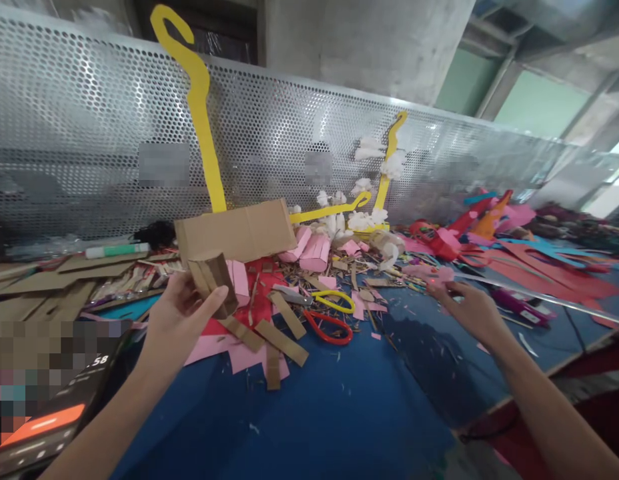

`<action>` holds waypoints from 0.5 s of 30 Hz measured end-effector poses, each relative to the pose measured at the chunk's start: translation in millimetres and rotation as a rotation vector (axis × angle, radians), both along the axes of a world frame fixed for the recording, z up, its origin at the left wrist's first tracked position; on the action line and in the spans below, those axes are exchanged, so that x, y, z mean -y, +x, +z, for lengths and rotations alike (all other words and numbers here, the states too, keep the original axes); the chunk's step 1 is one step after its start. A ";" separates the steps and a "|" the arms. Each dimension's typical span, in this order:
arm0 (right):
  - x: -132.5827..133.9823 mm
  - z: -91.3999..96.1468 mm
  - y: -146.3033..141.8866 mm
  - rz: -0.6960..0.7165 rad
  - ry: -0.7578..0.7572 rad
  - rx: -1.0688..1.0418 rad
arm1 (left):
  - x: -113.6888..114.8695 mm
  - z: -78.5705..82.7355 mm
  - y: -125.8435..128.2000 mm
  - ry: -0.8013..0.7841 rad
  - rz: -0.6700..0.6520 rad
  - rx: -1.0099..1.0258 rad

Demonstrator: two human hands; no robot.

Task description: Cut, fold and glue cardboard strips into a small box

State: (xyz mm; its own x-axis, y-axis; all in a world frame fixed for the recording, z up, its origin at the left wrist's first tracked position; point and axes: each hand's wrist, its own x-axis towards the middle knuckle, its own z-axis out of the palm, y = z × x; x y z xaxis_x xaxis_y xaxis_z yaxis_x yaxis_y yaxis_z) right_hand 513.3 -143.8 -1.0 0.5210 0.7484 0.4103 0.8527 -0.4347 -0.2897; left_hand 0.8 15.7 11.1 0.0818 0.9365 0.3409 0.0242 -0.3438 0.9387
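My left hand [177, 313] grips a small folded cardboard block [214, 283] between thumb and fingers. Just behind it a larger rectangular cardboard piece [239, 230] stands at a slant. Over on the right, my right hand [462, 307] is closed, its fingertips beside a pink scrap [424, 272]; what they hold, if anything, I cannot make out. Between the hands lie scissors [329, 327] with red and yellow handles. Loose cardboard strips [282, 340] and pink paper [244, 357] lie near the left hand.
A blue tabletop [334, 413] runs along a perforated metal panel [269, 133]. Tall yellow hooked cutouts [204, 127] lean there, one with white tufts. A purple glue gun [524, 307] and red paper sheets [549, 273] lie right. A phone-like screen [54, 413] fills the lower left.
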 end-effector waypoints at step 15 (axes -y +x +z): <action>-3.9 -1.2 -28.3 0.191 -0.020 -0.007 | 5.1 3.0 5.0 -0.010 -0.031 0.008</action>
